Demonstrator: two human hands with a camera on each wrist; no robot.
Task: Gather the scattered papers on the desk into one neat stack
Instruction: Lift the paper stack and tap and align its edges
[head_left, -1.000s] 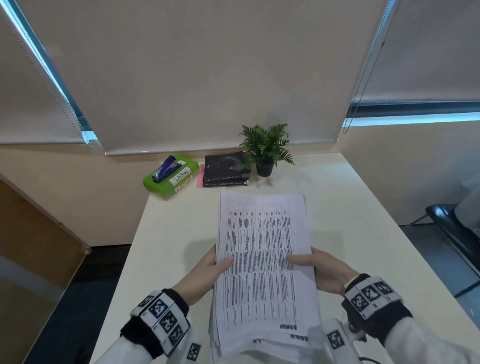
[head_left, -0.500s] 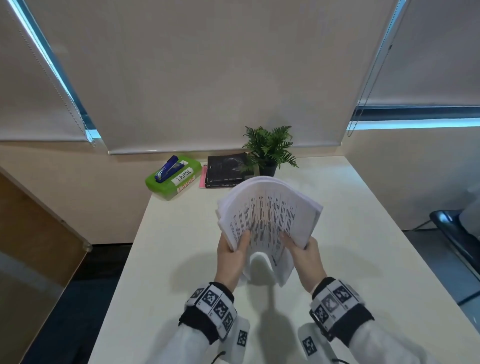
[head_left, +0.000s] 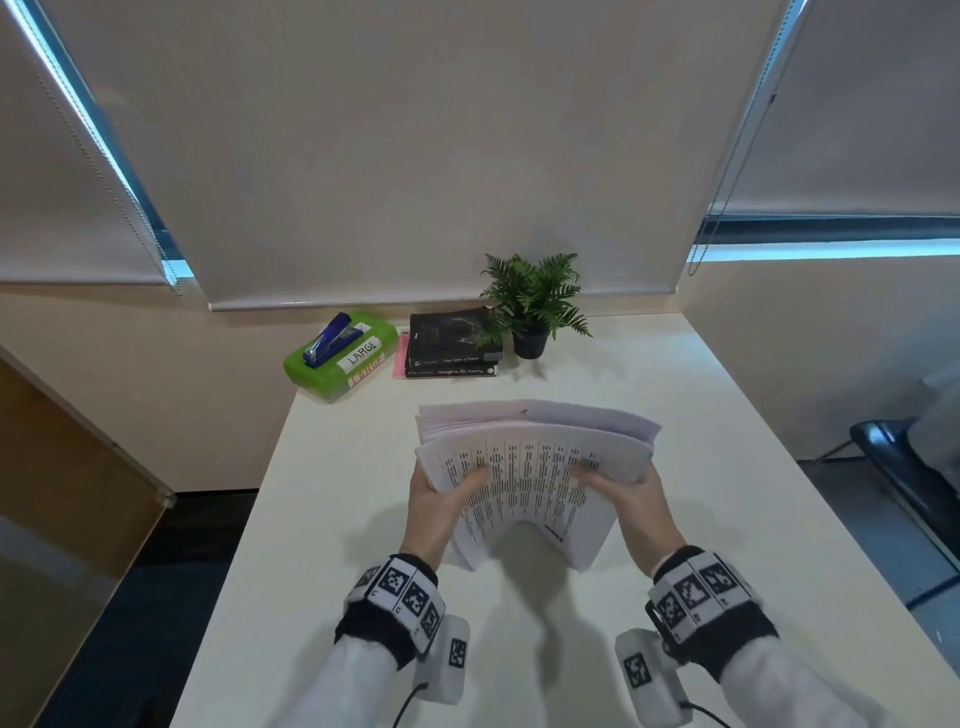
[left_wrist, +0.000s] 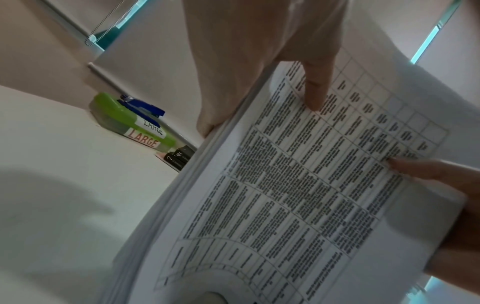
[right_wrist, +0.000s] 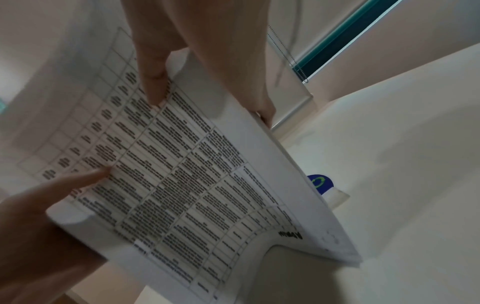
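Observation:
A thick stack of printed papers (head_left: 530, 467) stands on its lower edge on the white desk (head_left: 727, 467), bowed toward me with the table text facing me. My left hand (head_left: 441, 499) grips its left side, thumb on the front sheet and fingers behind. My right hand (head_left: 628, 493) grips its right side the same way. In the left wrist view the left hand's thumb (left_wrist: 315, 90) presses the papers (left_wrist: 285, 195). In the right wrist view the right hand's thumb (right_wrist: 153, 82) lies on the papers (right_wrist: 194, 174), whose lower edge touches the desk.
At the desk's far edge sit a green box labelled LARGE (head_left: 343, 358) with a blue stapler (head_left: 332, 338) on it, two dark books (head_left: 452, 343) and a small potted fern (head_left: 535, 306). A dark chair (head_left: 909, 467) stands at the right. Roller blinds hang behind the desk.
The stack was lying flat in my hands a second ago. It has been raised upright, bowed, and turned so its long side runs left to right, bottom edge down on the desk.

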